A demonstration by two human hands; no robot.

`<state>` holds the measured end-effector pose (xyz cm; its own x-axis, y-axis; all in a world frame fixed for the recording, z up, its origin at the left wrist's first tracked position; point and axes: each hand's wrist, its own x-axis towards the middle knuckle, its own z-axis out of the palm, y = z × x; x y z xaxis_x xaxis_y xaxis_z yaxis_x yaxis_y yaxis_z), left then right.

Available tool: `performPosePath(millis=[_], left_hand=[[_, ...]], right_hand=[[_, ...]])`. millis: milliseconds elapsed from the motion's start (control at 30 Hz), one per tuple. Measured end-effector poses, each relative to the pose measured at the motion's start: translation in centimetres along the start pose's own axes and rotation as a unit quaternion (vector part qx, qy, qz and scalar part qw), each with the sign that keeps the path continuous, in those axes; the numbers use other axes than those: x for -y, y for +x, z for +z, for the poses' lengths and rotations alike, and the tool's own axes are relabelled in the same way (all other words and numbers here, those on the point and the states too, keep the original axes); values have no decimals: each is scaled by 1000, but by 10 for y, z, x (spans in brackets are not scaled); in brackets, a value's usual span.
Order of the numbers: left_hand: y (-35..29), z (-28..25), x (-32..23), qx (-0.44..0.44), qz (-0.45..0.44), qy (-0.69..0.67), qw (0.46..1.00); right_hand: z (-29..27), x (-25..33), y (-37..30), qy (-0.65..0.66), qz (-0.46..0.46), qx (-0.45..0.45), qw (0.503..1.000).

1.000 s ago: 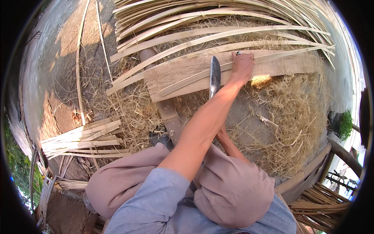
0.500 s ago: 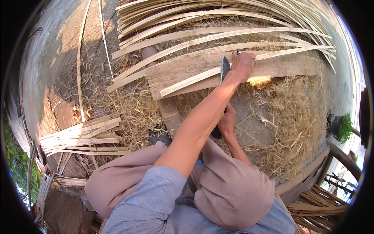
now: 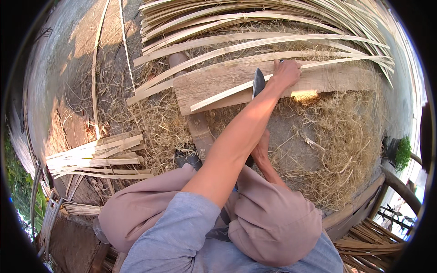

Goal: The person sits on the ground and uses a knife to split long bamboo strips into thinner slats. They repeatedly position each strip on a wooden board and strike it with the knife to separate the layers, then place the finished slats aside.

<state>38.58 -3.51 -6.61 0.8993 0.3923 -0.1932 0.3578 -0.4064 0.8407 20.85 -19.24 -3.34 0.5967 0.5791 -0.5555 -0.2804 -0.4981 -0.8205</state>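
Note:
My left arm crosses over toward the right, and my left hand is closed on a pale bamboo strip lying along a wooden board. A dark knife blade stands across the strip, just left of that hand, its point away from me. Beneath my left forearm, my right hand is wrapped round the knife's handle end. The forearm hides most of the handle and part of the fingers.
Many bamboo strips lie beyond the board, and a bundle of short strips rests at the left. Curly shavings cover the ground on the right. A round wooden piece props the board. My bent knees are close below.
The knife has shifted slightly left, and my right hand has moved left, further behind my left forearm. My left hand stays in nearly the same place on the strip.

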Motion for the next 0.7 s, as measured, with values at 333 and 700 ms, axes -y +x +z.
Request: performPosePath(millis=[333,700], left_hand=[[-19,2,-6,-40,24,-16,999],[-62,-214,-46,159,107,287,939]], right_hand=[[35,-38,-30,-168,-215,175,946],[-121,-11,-19,195,-70,-142,968]])
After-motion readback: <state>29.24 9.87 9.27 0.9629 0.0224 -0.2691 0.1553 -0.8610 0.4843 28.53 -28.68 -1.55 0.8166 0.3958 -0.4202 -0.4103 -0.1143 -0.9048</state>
